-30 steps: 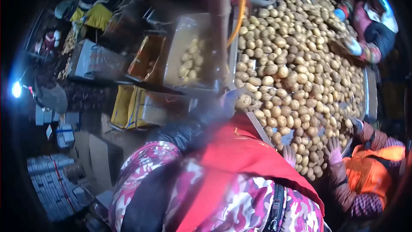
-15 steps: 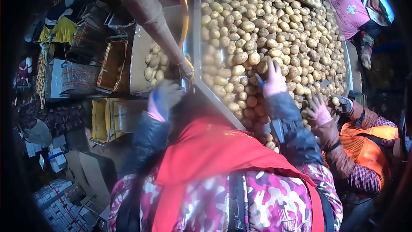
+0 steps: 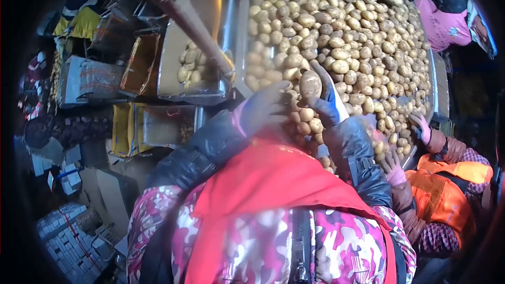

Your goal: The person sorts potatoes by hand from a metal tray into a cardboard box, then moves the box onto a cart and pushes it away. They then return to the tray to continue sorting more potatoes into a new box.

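Observation:
A large potato (image 3: 310, 84) sits between the fingers and thumb of my right hand (image 3: 332, 104), which wears a glove with blue and pale patches. It is held above the near left part of a broad heap of potatoes (image 3: 363, 47). My left hand (image 3: 264, 106), in a greyish glove with a pink cuff, reaches across the heap's near left edge, close to the held potato. Motion blurs its fingers, and I cannot make out whether they hold anything. Several potatoes lie directly under and around both hands.
To the left, a metal-rimmed tray (image 3: 168, 81) holds several potatoes, with a slanting pole (image 3: 194, 34) passing over it. Farther left stand a yellow-sided crate (image 3: 123, 129) and other bins. A co-worker in an orange vest (image 3: 436, 189) reaches in at the right; another in pink (image 3: 439, 23) stands beyond.
My left hand has swung right, from beside the tray to the heap's edge. My right hand has drawn slightly left and taken hold of a potato. The orange-vested co-worker's hands have shifted.

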Tool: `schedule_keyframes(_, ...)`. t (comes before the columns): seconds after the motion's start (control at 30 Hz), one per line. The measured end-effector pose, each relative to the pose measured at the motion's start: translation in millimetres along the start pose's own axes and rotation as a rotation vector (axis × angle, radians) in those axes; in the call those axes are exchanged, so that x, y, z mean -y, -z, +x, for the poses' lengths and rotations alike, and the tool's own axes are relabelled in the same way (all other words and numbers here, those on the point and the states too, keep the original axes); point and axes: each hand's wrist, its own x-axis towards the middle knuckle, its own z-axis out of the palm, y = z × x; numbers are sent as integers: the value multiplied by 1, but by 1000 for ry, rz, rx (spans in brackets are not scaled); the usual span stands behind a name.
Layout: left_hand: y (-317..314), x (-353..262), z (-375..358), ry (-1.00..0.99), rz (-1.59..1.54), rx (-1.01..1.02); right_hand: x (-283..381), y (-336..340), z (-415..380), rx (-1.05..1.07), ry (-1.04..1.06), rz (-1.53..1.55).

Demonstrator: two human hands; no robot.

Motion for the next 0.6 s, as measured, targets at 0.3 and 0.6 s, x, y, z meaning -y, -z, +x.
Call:
schedule_keyframes(0.3, 21, -2, -17, -81, -242, -300, -33, -26, 5, -104, 216, -289)
schedule_keyframes(0.6, 96, 3, -100, -282, -254, -604, -102, 50, -4, -44, 540, -1466)
